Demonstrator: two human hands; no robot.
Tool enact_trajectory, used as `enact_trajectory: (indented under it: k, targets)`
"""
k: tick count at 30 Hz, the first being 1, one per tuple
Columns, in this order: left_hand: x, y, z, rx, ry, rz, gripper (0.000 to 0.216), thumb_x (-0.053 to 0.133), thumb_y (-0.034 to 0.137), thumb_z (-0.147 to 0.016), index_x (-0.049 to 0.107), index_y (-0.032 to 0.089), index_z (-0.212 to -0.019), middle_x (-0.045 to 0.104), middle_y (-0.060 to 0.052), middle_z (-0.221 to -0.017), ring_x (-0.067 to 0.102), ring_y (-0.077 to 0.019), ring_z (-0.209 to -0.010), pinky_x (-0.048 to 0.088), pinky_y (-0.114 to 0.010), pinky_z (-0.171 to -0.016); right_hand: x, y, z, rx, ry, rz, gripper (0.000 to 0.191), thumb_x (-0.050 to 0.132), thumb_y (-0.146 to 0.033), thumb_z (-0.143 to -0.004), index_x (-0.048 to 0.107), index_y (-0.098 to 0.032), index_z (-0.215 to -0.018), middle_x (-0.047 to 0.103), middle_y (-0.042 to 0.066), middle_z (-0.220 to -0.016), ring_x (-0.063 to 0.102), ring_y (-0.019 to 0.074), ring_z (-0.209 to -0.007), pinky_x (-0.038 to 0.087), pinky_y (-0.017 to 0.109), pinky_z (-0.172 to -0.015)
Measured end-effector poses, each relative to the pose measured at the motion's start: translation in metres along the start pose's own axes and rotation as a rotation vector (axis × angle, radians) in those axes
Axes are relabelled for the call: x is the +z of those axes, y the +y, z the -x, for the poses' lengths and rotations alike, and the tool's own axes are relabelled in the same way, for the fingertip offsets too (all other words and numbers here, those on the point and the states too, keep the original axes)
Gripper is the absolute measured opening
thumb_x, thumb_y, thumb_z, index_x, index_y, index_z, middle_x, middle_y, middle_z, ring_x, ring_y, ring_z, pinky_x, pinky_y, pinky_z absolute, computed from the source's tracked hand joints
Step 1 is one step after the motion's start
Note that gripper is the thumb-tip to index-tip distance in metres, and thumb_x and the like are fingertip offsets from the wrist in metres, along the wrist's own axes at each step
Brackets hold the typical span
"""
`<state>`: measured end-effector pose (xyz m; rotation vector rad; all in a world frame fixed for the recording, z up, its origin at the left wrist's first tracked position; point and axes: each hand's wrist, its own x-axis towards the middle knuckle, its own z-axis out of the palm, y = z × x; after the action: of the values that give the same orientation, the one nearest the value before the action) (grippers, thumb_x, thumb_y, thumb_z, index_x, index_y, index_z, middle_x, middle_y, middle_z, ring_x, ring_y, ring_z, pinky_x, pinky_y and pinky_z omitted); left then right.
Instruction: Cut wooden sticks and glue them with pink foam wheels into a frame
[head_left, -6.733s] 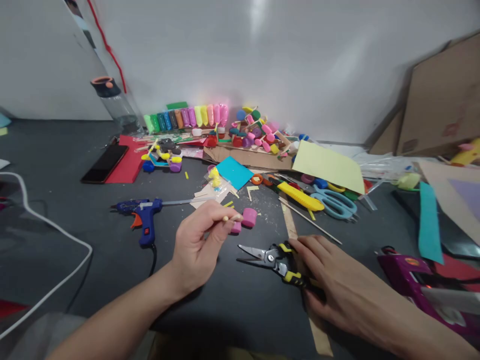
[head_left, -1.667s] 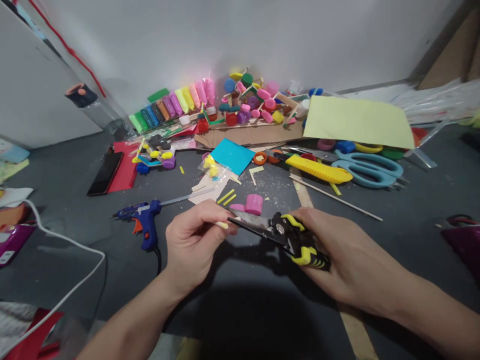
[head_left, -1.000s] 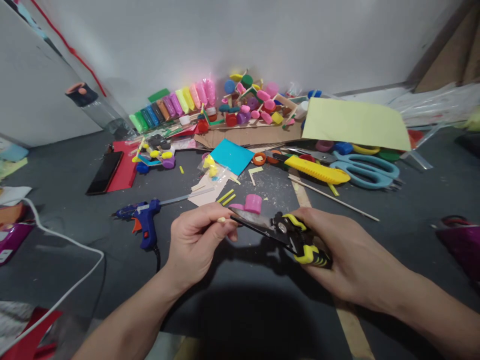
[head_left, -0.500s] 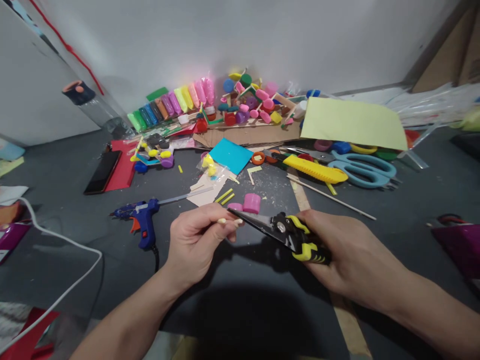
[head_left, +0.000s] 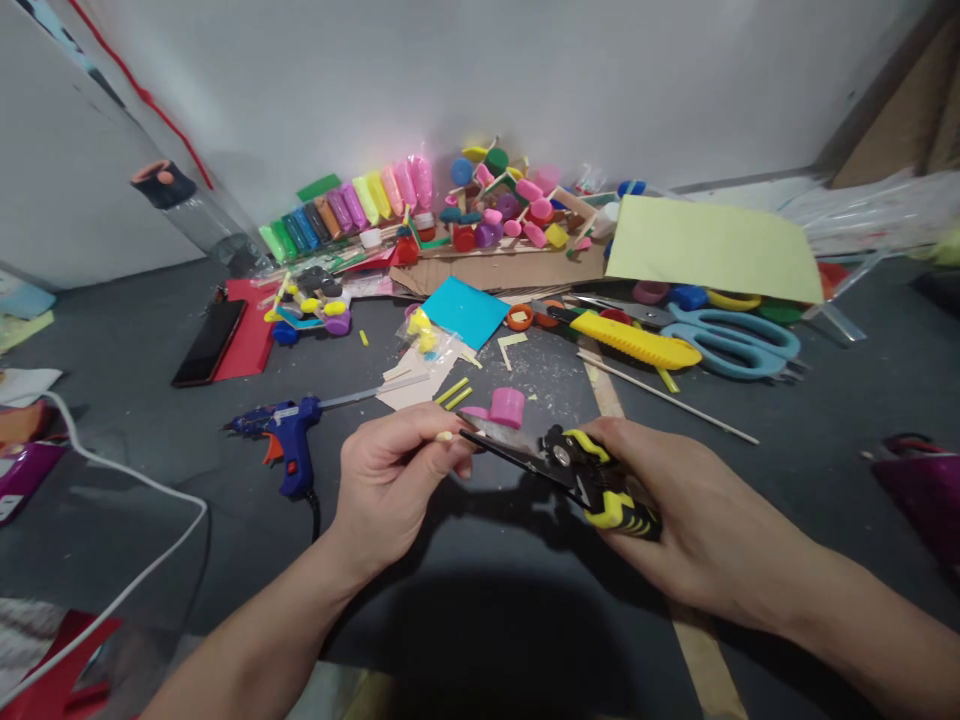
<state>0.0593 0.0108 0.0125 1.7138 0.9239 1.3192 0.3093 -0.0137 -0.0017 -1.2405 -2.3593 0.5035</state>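
Note:
My left hand (head_left: 401,470) pinches a short pale wooden stick (head_left: 445,437), most of it covered by the fingers. In my right hand (head_left: 675,500) are black-and-yellow snips (head_left: 559,458), gripped by the handles. Their blades point left and straddle the stick's right end, close to my left fingertips. Just beyond the blades, two pink bottle caps (head_left: 507,407) lie on the dark table; the left one is partly hidden. Behind them are two yellow-green sticks (head_left: 454,393) on a pale paper scrap.
A blue glue gun (head_left: 289,440) lies at left, its cord running forward. A yellow cutter (head_left: 634,340), blue-handled scissors (head_left: 731,335) and a thin stick (head_left: 667,395) lie at right. Coloured clay packs (head_left: 349,205) and small cap models line the wall. A bottle (head_left: 202,225) leans at back left.
The snips' blades have spread apart slightly and moved over the stick's end beside my left fingers. My left hand stays almost in place.

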Motion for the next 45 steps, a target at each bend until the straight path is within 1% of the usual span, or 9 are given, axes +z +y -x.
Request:
enact_trajectory:
  k: [7, 13, 19, 23, 30, 35, 39, 42, 45]
  targets:
    - [0.002, 0.001, -0.001, 0.027, 0.014, -0.013, 0.017, 0.068, 0.019, -0.09, 0.073, 0.018, -0.074, 0.067, 0.0, -0.057, 0.061, -0.011, -0.054, 0.05, -0.021, -0.055, 0.003, 0.001, 0.002, 0.0, 0.05, 0.067, 0.009, 0.051, -0.022, -0.08, 0.049, -0.023, -0.089, 0.061, 0.003, -0.069, 0.055, 0.0201, -0.056, 0.036, 0.03, -0.052]
    - [0.002, -0.002, 0.003, 0.002, 0.055, 0.092, 0.011, 0.069, 0.017, -0.091, 0.079, 0.02, -0.088, 0.074, -0.002, -0.073, 0.061, -0.008, -0.055, 0.047, -0.019, -0.052, 0.004, 0.003, -0.001, 0.072, 0.076, -0.016, 0.018, 0.053, -0.024, -0.084, 0.051, -0.022, -0.101, 0.064, 0.003, -0.077, 0.06, 0.0202, -0.063, 0.042, 0.029, -0.055]
    - [-0.001, -0.005, 0.006, -0.092, 0.002, 0.13, 0.021, 0.064, 0.028, -0.095, 0.08, 0.025, -0.108, 0.059, -0.001, -0.067, 0.05, -0.0108, -0.06, 0.04, -0.024, -0.056, -0.008, 0.018, -0.01, 0.232, 0.116, 0.266, 0.024, 0.056, -0.042, -0.089, 0.05, -0.02, -0.099, 0.065, 0.01, -0.081, 0.064, 0.0282, -0.067, 0.044, 0.035, -0.056]
    - [0.001, -0.003, 0.006, -0.226, -0.026, 0.27, 0.02, 0.063, 0.031, -0.096, 0.079, 0.027, -0.107, 0.053, 0.001, -0.069, 0.043, -0.0095, -0.058, 0.034, -0.024, -0.052, -0.012, 0.031, -0.008, 0.225, 0.082, 0.51, 0.033, 0.052, -0.053, -0.092, 0.05, -0.02, -0.096, 0.064, 0.013, -0.081, 0.064, 0.0312, -0.067, 0.039, 0.035, -0.053]
    - [0.005, 0.004, 0.011, -0.379, -0.131, 0.374, 0.031, 0.05, 0.038, -0.103, 0.074, 0.02, -0.111, 0.033, 0.005, -0.06, 0.029, -0.0071, -0.051, 0.018, -0.025, -0.048, -0.006, 0.044, 0.0, 0.156, 0.019, 0.635, 0.054, 0.053, -0.071, -0.086, 0.06, -0.017, -0.092, 0.063, 0.016, -0.079, 0.063, 0.0356, -0.07, 0.049, 0.045, -0.059]
    - [0.006, 0.012, 0.013, -0.433, -0.207, 0.376, 0.035, 0.044, 0.041, -0.105, 0.071, 0.019, -0.11, 0.036, 0.004, -0.064, 0.03, -0.0076, -0.054, 0.022, -0.024, -0.05, -0.008, 0.039, -0.006, 0.052, 0.122, 0.508, 0.052, 0.05, -0.06, -0.094, 0.066, -0.013, -0.109, 0.067, 0.02, -0.099, 0.065, 0.0393, -0.089, 0.053, 0.053, -0.073]
    - [0.007, 0.02, 0.014, -0.425, -0.362, 0.128, 0.036, 0.04, 0.041, -0.105, 0.07, 0.02, -0.105, 0.044, 0.003, -0.067, 0.041, -0.0107, -0.061, 0.034, -0.025, -0.057, -0.017, 0.003, -0.015, -0.062, 0.345, 0.094, 0.018, 0.055, -0.032, -0.1, 0.066, -0.021, -0.109, 0.07, 0.01, -0.1, 0.069, 0.0234, -0.089, 0.055, 0.036, -0.079]
    - [0.009, 0.023, 0.013, -0.299, -0.514, -0.111, 0.034, 0.038, 0.034, -0.106, 0.068, 0.019, -0.101, 0.061, -0.002, -0.084, 0.055, -0.0138, -0.077, 0.043, -0.026, -0.073, -0.018, -0.026, -0.018, -0.225, 0.301, -0.101, 0.012, 0.059, -0.026, -0.099, 0.065, -0.023, -0.109, 0.07, 0.005, -0.094, 0.068, 0.0164, -0.083, 0.054, 0.027, -0.072]
    - [0.012, 0.022, 0.013, -0.218, -0.651, -0.255, 0.033, 0.037, 0.028, -0.105, 0.065, 0.017, -0.093, 0.066, -0.004, -0.093, 0.06, -0.0159, -0.085, 0.045, -0.028, -0.079, -0.012, -0.037, -0.019, -0.341, 0.245, -0.108, 0.01, 0.058, -0.019, -0.099, 0.065, -0.019, -0.105, 0.069, 0.005, -0.09, 0.064, 0.0139, -0.079, 0.052, 0.025, -0.07]
